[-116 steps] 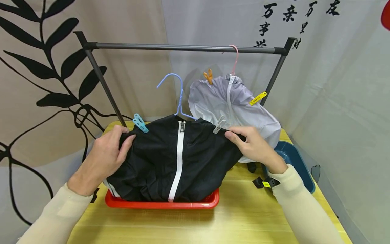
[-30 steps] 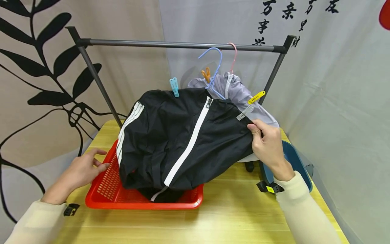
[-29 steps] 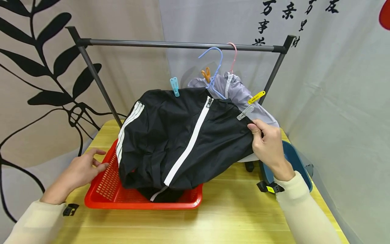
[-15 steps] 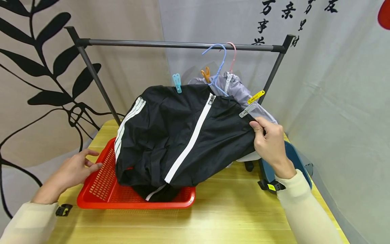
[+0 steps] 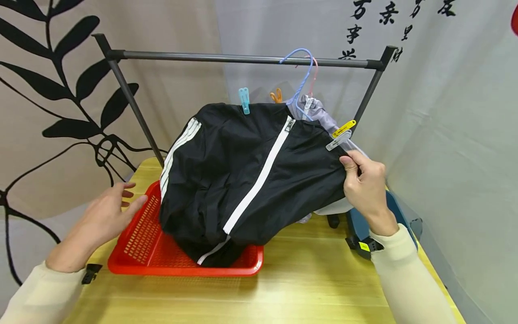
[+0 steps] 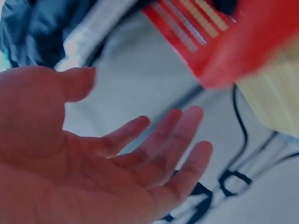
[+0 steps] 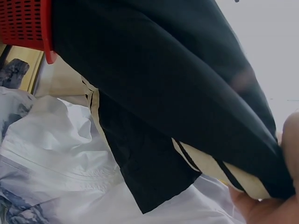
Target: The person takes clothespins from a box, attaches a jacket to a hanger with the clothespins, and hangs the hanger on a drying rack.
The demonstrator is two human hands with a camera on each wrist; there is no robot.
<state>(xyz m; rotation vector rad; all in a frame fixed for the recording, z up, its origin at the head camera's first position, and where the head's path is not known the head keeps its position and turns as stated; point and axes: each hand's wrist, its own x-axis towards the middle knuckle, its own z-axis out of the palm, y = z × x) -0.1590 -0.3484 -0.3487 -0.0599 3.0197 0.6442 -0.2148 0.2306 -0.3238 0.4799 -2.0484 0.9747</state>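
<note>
A black jacket (image 5: 226, 171) with a white zip strip and white sleeve stripes hangs tilted on a blue hanger (image 5: 304, 81). My right hand (image 5: 366, 184) pinches its shoulder on the right, just below a clear clothespin (image 5: 338, 140). A light blue clothespin (image 5: 244, 100) is clipped at the other shoulder. The hanger's hook is level with the rack's bar; whether it touches the bar I cannot tell. My left hand (image 5: 101, 218), fingers spread and holding nothing, is beside the red basket (image 5: 141, 234). The jacket's lower end hangs in or over that basket.
A dark metal rack (image 5: 226, 57) spans the back of the wooden table (image 5: 291, 288). On it hangs a pale grey jacket (image 5: 319, 112) from a pink hanger (image 5: 314, 74), with orange (image 5: 276, 96) and yellow (image 5: 344, 128) clothespins. A blue basket (image 5: 360, 225) stands at right.
My left hand has let go of the jacket and moved down beside the red basket. My right hand has raised the jacket and hanger up and to the right. The red basket has shifted left.
</note>
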